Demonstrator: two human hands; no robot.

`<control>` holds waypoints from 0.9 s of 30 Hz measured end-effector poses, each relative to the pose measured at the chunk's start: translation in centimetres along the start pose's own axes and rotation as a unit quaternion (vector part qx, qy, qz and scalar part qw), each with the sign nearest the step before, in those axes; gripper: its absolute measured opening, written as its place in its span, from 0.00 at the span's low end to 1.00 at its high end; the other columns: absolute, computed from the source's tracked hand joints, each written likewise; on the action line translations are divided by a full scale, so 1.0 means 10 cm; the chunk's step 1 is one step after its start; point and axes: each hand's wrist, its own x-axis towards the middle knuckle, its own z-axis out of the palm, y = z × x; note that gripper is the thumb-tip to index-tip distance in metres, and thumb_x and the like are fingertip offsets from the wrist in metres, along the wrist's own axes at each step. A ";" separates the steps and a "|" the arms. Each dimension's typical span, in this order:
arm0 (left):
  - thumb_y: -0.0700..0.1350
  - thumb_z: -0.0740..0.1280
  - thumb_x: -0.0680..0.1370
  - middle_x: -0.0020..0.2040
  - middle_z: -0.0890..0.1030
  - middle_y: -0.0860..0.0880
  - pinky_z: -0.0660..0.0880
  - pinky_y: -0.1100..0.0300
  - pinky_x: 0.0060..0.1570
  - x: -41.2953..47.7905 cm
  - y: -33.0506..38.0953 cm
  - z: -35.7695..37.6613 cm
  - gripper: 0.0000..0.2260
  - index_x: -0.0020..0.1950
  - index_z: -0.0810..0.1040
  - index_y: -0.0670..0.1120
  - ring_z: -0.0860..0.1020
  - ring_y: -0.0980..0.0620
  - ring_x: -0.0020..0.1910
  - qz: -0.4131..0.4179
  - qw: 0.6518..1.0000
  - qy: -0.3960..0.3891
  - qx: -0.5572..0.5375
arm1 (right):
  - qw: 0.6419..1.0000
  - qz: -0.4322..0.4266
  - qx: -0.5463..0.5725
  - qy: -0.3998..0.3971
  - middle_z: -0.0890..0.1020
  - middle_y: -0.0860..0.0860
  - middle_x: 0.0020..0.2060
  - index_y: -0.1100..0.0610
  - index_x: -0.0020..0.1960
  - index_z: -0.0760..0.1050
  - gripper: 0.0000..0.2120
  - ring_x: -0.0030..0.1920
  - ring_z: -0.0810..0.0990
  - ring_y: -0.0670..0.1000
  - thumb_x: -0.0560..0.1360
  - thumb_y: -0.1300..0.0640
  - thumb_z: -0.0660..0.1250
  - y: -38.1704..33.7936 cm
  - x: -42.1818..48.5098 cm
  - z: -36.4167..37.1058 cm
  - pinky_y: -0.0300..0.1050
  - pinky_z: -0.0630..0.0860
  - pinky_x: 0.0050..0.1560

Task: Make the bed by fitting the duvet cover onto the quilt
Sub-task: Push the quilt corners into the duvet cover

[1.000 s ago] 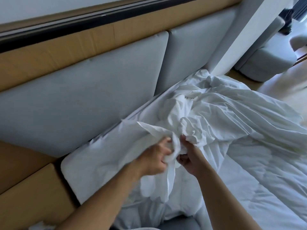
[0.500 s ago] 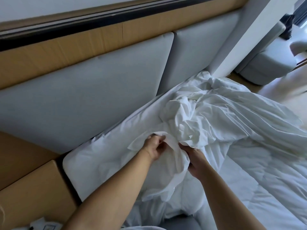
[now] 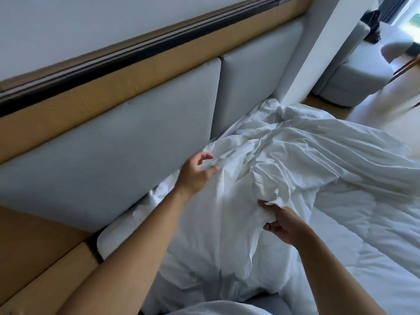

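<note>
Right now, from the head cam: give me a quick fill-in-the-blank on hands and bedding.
1. The right hand grips a bunched fold of the white ____.
2. The left hand hovers with fingers loosely spread near the grey padded ____.
3. The duvet cover lies ____ rather than smooth.
4. The quilt is coloured ____.

Missing: duvet cover; headboard; crumpled; white

- Daylight enters from the window (image 3: 412,19) at the upper right, blown out to glare there.
- The floor (image 3: 375,110) near it is washed pale and smeared by motion blur.
- The room reads dim and bluish away from that corner; the headboard (image 3: 113,144) is evenly grey.
- Soft shadows fill the folds of the duvet cover (image 3: 295,160).
- Wide-angle distortion bends the wall rail (image 3: 136,53) and tilts the scene.
- Overall focus is soft, with compression smearing.
</note>
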 end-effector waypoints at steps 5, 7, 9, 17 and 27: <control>0.73 0.69 0.67 0.68 0.77 0.58 0.71 0.56 0.67 0.19 0.84 0.87 0.33 0.66 0.77 0.58 0.74 0.58 0.67 0.066 0.952 -0.292 0.059 | 0.994 0.005 -0.079 -0.073 0.84 0.57 0.46 0.56 0.52 0.84 0.24 0.45 0.81 0.55 0.57 0.54 0.84 -0.09 -0.15 -0.08 0.51 0.76 0.47; 0.76 0.65 0.67 0.65 0.79 0.56 0.71 0.51 0.69 0.24 1.04 1.18 0.37 0.69 0.76 0.56 0.76 0.55 0.66 0.057 0.911 -0.380 0.151 | 0.987 0.002 -0.118 -0.106 0.82 0.54 0.43 0.55 0.52 0.83 0.20 0.40 0.79 0.50 0.62 0.55 0.82 -0.17 -0.22 -0.13 0.46 0.76 0.42; 0.81 0.62 0.64 0.65 0.79 0.56 0.69 0.49 0.70 0.23 1.13 1.37 0.42 0.69 0.76 0.56 0.75 0.53 0.66 0.035 0.844 -0.461 0.273 | 0.985 -0.015 -0.122 -0.124 0.79 0.50 0.38 0.50 0.47 0.83 0.12 0.35 0.75 0.47 0.65 0.57 0.78 -0.22 -0.28 -0.20 0.42 0.72 0.36; 0.51 0.82 0.64 0.50 0.87 0.51 0.82 0.56 0.52 0.34 1.07 1.40 0.18 0.52 0.86 0.52 0.85 0.50 0.51 -0.034 0.769 -0.563 0.301 | 0.992 -0.077 0.032 -0.096 0.81 0.52 0.43 0.49 0.51 0.83 0.11 0.39 0.78 0.48 0.69 0.50 0.72 -0.23 -0.26 -0.50 0.42 0.75 0.36; 0.58 0.75 0.74 0.64 0.81 0.43 0.75 0.45 0.66 0.41 1.01 1.30 0.24 0.65 0.82 0.47 0.80 0.44 0.63 -0.164 0.812 -0.541 0.146 | 0.992 -0.080 0.041 -0.086 0.78 0.49 0.36 0.46 0.49 0.83 0.11 0.33 0.74 0.47 0.68 0.46 0.74 -0.27 -0.17 -0.57 0.41 0.66 0.31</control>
